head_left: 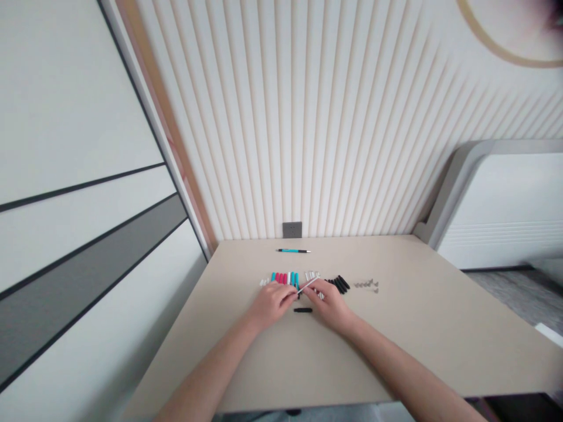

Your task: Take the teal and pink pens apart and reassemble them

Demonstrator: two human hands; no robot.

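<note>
My left hand (271,303) and my right hand (328,303) meet over the middle of a beige table (409,334). Both hands pinch a thin white pen tube (308,285) that slants up to the right between them. Just beyond my fingers lies a row of teal and pink pen barrels (282,277), with white pen parts (311,275) to their right. Several black pen barrels (338,285) lie beyond my right hand. A loose black pen barrel (303,310) rests in front of my hands. My hands hide part of the row.
A finished teal and black pen (294,250) lies near the table's back edge. Several small metal parts (366,285) sit to the right of the black barrels. A grey wall socket (292,230) is on the ribbed wall behind, and a white wall-mounted unit (497,205) stands at the right.
</note>
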